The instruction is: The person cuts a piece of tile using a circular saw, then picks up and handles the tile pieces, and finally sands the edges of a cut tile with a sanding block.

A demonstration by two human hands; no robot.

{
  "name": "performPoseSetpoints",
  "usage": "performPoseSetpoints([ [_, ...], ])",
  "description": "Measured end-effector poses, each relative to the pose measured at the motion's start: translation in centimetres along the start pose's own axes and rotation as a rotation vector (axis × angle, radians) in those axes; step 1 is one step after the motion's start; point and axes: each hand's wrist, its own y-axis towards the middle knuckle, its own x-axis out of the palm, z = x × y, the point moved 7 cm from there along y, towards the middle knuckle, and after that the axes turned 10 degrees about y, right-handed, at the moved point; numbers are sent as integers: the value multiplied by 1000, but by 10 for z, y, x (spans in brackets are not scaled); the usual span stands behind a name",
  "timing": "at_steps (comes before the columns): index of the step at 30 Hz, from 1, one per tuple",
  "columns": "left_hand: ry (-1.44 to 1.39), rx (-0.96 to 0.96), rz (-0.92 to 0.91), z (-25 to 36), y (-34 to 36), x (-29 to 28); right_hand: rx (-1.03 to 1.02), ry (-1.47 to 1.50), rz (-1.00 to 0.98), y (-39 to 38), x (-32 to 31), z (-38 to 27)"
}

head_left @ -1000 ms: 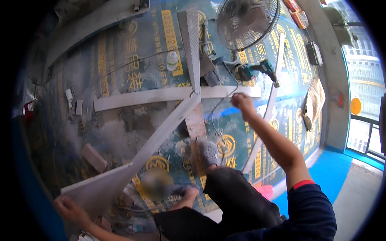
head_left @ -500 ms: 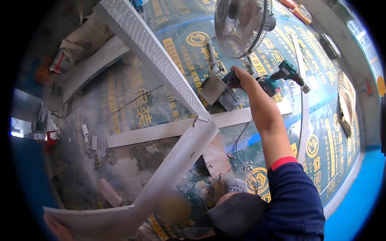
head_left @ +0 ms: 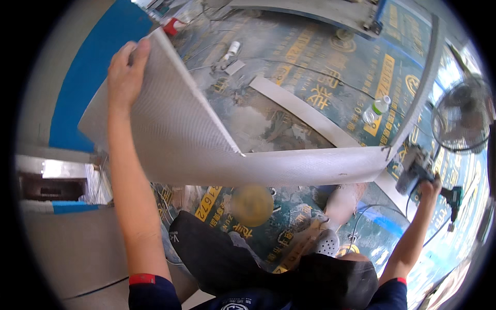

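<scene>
A large, pale grey angled panel [head_left: 170, 129] with a notch cut into its edge spans the view in front of me, its narrow arm running up to the far right. My left hand [head_left: 125, 77] grips the panel's upper edge at the left, thumb on one face and fingers partly hidden behind. At the right, my right hand [head_left: 430, 188] is closed round the dark handle of a handheld power cutter [head_left: 412, 168] with a grey metal base plate. The cutter is low by the floor, beside the panel's far right arm.
A teal cordless drill [head_left: 454, 202] lies right of the cutter, with a standing fan [head_left: 462, 116] beyond. A long white strip [head_left: 305, 111] and a plastic bottle [head_left: 377, 109] are on the dusty printed floor covering. Loose cables run across it. A low platform [head_left: 310, 7] stands far off.
The view has swung left, so the cutter, drill and fan now sit at the far right. My left hand and arm show much more fully on the panel. My right hand remains on the cutter.
</scene>
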Motion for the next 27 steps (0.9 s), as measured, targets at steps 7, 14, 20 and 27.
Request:
performPoseSetpoints([
  [7, -62, -9, -67, -14, -4, 0, 91, -194, -235, -200, 20, -13],
  [14, -266, -107, -156, 36, -15, -6, -272, -788, -84, -415, 57, 99],
  [20, -303, 181, -401, -1, 14, 33, -307, -801, -165, -500, 14, 153],
  [27, 22, 263, -117, -15, 27, 44, -331, -573, -191, -553, 5, 286],
])
